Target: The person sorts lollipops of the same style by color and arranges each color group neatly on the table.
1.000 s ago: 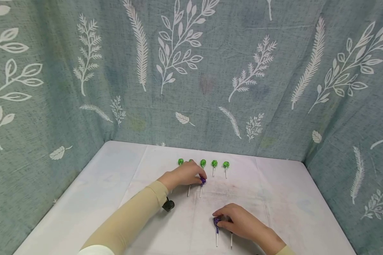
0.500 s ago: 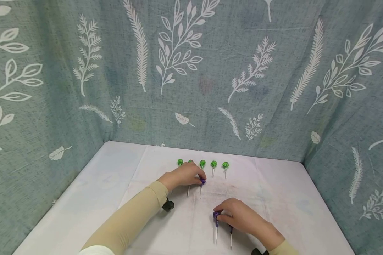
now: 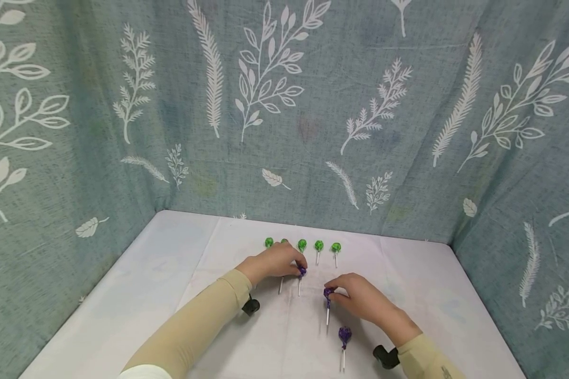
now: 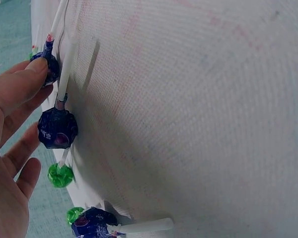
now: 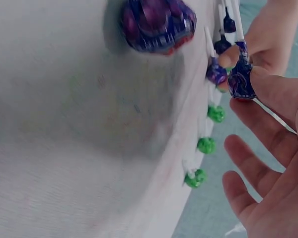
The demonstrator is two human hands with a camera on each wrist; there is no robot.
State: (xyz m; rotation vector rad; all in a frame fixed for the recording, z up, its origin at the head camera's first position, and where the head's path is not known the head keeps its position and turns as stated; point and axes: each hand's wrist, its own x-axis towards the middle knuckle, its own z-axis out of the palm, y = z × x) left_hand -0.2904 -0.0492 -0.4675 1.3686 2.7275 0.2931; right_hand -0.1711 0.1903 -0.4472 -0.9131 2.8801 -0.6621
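Observation:
My left hand [image 3: 276, 259] pinches the head of a purple lollipop [image 3: 302, 271] on the table, below the green row; its thumb lies on the wrapper in the left wrist view. Two more purple lollipops, one upper [image 4: 58, 128] and one lower [image 4: 93, 223], lie beside that hand, mostly hidden under it in the head view. Nearer and to the right, my right hand [image 3: 360, 297] holds another purple lollipop [image 3: 328, 296] between thumb and finger, stick toward me. One purple lollipop [image 3: 344, 335] lies loose below the right hand.
Several green lollipops [image 3: 319, 245] form a row at the back of the white table [image 3: 417, 295], the left ones partly behind my left hand. Patterned green curtain [image 3: 284, 131] stands around the back and sides. Black wrist cameras, such as the right one [image 3: 385, 357], hang at both wrists.
My right hand has moved away from me, up the table, carrying its purple lollipop and uncovering the loose one behind. The left hand stays on its lollipop.

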